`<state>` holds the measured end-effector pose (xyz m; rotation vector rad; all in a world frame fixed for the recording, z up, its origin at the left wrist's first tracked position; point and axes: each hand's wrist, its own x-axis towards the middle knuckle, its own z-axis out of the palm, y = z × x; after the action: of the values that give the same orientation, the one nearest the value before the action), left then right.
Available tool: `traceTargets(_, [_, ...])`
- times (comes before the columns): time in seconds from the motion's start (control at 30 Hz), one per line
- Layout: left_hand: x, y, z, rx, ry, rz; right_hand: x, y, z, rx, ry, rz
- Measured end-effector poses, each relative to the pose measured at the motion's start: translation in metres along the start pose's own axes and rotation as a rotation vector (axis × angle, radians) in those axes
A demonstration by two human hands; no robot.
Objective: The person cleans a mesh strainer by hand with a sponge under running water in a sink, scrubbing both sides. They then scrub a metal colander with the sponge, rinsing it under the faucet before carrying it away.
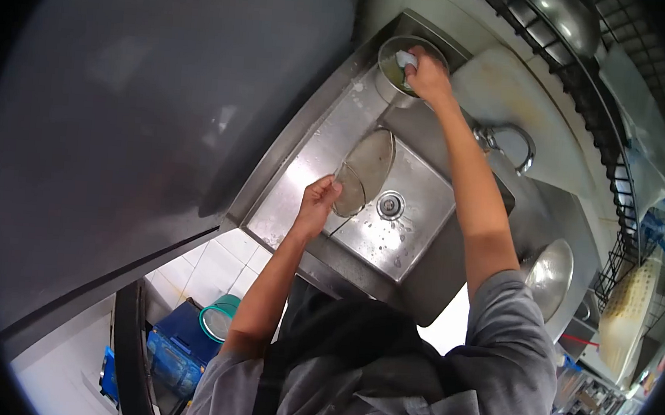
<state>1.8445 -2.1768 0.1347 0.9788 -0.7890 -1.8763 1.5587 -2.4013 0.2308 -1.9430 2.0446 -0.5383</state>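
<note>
Fingers and thumb of the left hand (319, 200) pinch the edge of a strainer (369, 164), tilted over the sink (429, 203) beside its drain (390, 205). Farther off, the right hand (428, 77) is closed on a white wad (405, 59), cloth or sponge, at the mouth of a pot (396, 95) with greenish liquid (393, 74). That one-sided pinch could let the strainer twist and drop; a wrist knocking the rim might slop the liquid.

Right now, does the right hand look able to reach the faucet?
Probably yes: the faucet stands beside the right forearm, with nothing visible blocking the way. But the right hand holds a white item at the pot, so it may need to put that down first.
</note>
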Motion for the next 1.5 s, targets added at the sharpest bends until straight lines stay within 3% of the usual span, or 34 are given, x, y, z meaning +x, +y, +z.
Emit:
traceTargets(0.03, [0.003,-0.003,0.004,0.009,-0.001,-0.001,-0.029,-0.016,-0.02,0.146,0.035,-0.007])
traceTargets(0.1, [0.005,0.005,0.033,-0.06,0.013,0.017,-0.068,-0.001,-0.001,0.408,0.082,0.008])
traceTargets(0.23, [0.022,0.017,0.082,-0.225,0.057,0.074,-0.183,-0.035,0.047,0.407,0.513,-0.063])
traceTargets(0.3, [0.025,0.01,0.073,-0.346,0.08,0.013,-0.248,-0.038,0.046,0.426,0.47,-0.038])
traceTargets(0.43, [-0.002,-0.015,0.092,-0.293,-0.013,-0.058,-0.269,0.013,0.054,0.271,0.48,0.124])
traceTargets(0.53, [0.004,0.004,0.11,-0.306,-0.012,-0.013,-0.222,-0.007,0.037,0.456,0.659,0.077])
traceTargets(0.63, [0.006,0.028,0.09,-0.274,-0.011,0.0,-0.252,-0.028,0.019,0.662,0.384,-0.126])
traceTargets(0.73, [-0.009,0.023,0.101,-0.295,0.014,-0.028,-0.259,0.004,0.03,0.288,0.428,-0.186])
traceTargets(0.83, [-0.02,0.004,0.109,-0.308,-0.012,-0.041,-0.222,-0.012,0.02,0.394,0.587,-0.008])
traceTargets(0.97, [-0.013,0.013,0.085,-0.368,0.15,0.017,-0.272,-0.036,0.002,0.407,0.168,-0.329])
traceTargets(1.07, [-0.027,0.004,0.068,-0.396,0.197,0.082,-0.324,-0.01,0.018,0.426,0.11,-0.189])
traceTargets(1.17, [-0.026,-0.004,0.087,-0.345,0.252,0.033,-0.323,-0.048,0.034,0.435,0.437,-0.169])
traceTargets(1.27, [-0.032,-0.008,0.107,-0.375,0.184,0.024,-0.293,-0.086,0.021,0.403,0.481,-0.229])
traceTargets(1.4, [-0.033,0.007,0.093,-0.38,0.187,-0.019,-0.363,-0.063,0.034,0.297,0.368,-0.384])
traceTargets(1.5, [-0.039,0.0,0.102,-0.339,0.235,0.014,-0.356,-0.065,0.03,0.27,0.399,-0.363])
